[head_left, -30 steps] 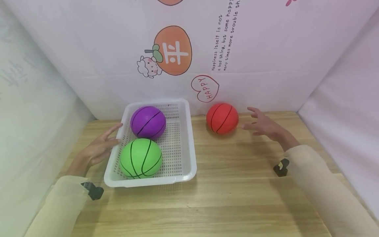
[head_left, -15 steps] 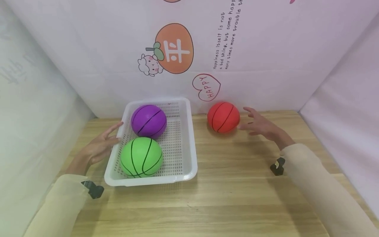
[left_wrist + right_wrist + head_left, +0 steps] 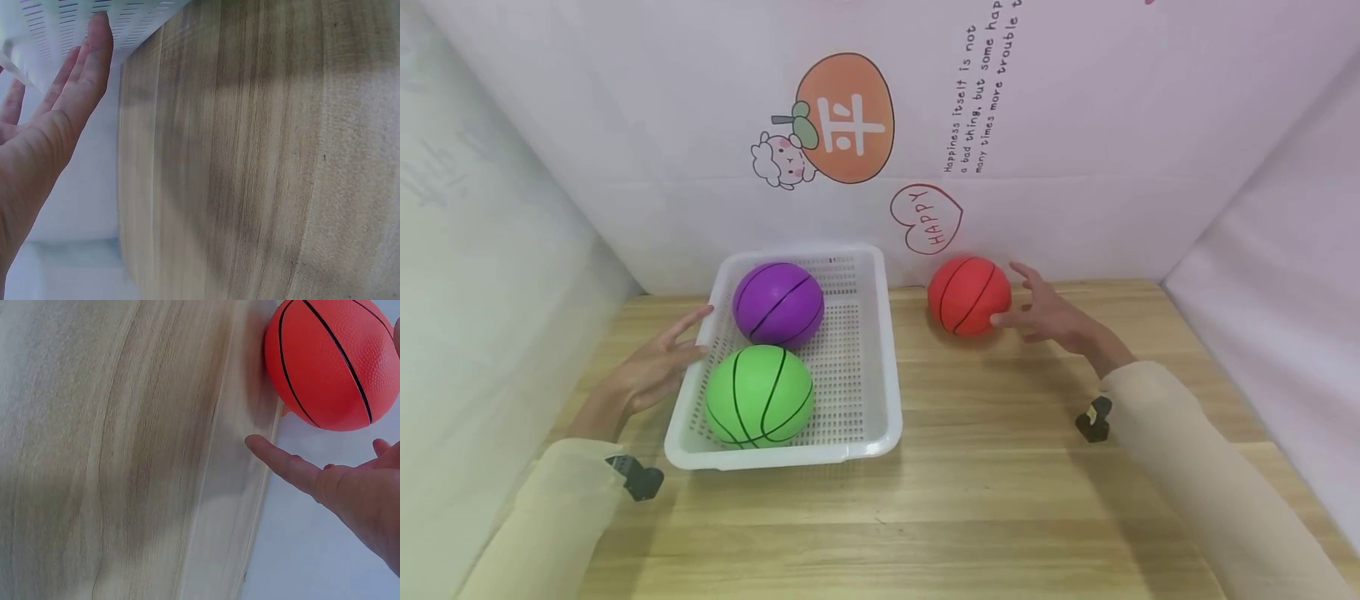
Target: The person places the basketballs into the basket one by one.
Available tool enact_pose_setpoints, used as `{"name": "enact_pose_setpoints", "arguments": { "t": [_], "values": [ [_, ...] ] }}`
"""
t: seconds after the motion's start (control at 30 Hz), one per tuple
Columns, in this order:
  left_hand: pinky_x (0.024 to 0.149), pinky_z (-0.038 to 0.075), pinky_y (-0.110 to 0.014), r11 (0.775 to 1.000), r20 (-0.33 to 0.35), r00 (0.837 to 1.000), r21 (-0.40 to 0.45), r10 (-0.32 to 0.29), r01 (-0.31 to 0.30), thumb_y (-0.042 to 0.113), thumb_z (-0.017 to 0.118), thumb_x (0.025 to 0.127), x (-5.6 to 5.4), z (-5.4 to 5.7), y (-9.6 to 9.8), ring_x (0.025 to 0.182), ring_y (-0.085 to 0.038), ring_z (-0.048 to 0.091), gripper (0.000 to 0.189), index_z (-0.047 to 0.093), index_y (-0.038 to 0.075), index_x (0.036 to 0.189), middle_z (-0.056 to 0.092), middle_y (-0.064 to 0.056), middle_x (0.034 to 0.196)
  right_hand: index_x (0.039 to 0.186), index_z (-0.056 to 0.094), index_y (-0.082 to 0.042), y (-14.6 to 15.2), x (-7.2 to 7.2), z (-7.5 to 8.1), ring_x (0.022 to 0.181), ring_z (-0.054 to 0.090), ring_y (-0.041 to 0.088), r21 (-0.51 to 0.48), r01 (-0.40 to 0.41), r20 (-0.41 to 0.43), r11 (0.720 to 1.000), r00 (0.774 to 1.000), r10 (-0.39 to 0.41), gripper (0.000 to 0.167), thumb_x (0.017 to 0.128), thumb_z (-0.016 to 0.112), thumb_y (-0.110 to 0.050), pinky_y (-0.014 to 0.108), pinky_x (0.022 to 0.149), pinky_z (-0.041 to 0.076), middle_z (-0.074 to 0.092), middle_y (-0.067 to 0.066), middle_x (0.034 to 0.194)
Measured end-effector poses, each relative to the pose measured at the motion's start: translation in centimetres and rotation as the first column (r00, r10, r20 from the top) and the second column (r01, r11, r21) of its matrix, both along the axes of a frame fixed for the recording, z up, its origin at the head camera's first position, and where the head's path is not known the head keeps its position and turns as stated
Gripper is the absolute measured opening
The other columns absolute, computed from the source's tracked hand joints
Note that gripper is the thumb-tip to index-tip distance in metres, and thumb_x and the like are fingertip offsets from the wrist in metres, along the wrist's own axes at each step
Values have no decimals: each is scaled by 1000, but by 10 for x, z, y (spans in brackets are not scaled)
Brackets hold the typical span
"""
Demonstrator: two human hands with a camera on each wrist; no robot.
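Note:
A white plastic basket (image 3: 891, 392) with slotted walls stands left of centre, holding a purple ball (image 3: 778, 305) at the back and a green ball (image 3: 759, 397) in front. My left hand (image 3: 655, 368) is at the basket's left rim, fingers relaxed and fingertips right at the edge; the left wrist view shows its fingers (image 3: 94, 59) against the slotted wall. On the table by the back wall lies a red ball (image 3: 968, 296) with black lines. Beside it, on the right, my right hand (image 3: 1051, 318) is spread, thumb overlapping the ball in the head view. The right wrist view shows the fingers (image 3: 287, 465) extended near the ball.
The wooden table (image 3: 880, 533) meets a printed white cloth (image 3: 1037, 125) at the back. More white cloth hangs at the left and right sides. Small dark wrist cameras sit below each sleeve.
My right hand has moved left, closer to the red ball. The left hand stays at the basket's rim, and the balls keep their places. The head view has shifted slightly.

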State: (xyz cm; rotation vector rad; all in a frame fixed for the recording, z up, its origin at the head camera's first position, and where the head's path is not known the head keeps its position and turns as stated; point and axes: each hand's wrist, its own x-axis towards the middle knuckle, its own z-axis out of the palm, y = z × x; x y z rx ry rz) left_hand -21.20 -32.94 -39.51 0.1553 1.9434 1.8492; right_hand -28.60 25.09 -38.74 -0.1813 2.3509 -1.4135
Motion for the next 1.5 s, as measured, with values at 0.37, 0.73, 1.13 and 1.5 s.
{"name": "enact_pose_setpoints", "arguments": {
  "t": [0.37, 0.73, 1.13, 1.5],
  "values": [
    [97, 49, -53, 1000, 9, 1000, -3, 9, -9, 11, 48, 106, -2, 0, 2, 115, -19, 60, 73, 7, 34, 162, 20, -33, 156, 161, -2, -24, -10, -6, -3, 139, 25, 49, -52, -5, -16, 999, 1000, 4, 107, 89, 77, -29, 64, 92, 50, 7, 20, 162],
    [99, 47, -55, 1000, 15, 1000, -7, 20, -20, 11, 48, 106, -1, -2, 1, 116, -18, 58, 73, 8, 35, 162, 19, -30, 158, 161, -1, -24, -23, -20, -9, 136, 30, 44, -92, 55, -2, 994, 998, -56, 105, 90, 75, -25, 64, 97, 47, 18, 19, 158],
    [97, 50, -52, 1000, 25, 999, 4, 24, -24, 11, 49, 106, -2, -3, 1, 115, -19, 60, 73, 9, 36, 162, 20, -32, 157, 161, -3, -26, -28, -24, -14, 138, 26, 43, -114, 68, 22, 991, 998, -66, 104, 91, 74, -23, 63, 98, 47, 19, 18, 159],
    [98, 48, -54, 999, 38, 999, 11, 37, -37, 8, 47, 106, -3, -3, 1, 114, -18, 59, 73, 10, 37, 161, 17, -30, 159, 161, 0, -22, -41, -28, -19, 138, 27, 39, -180, 75, -49, 981, 995, -85, 105, 89, 76, -22, 55, 104, 44, 22, 16, 157]
  ]
}}
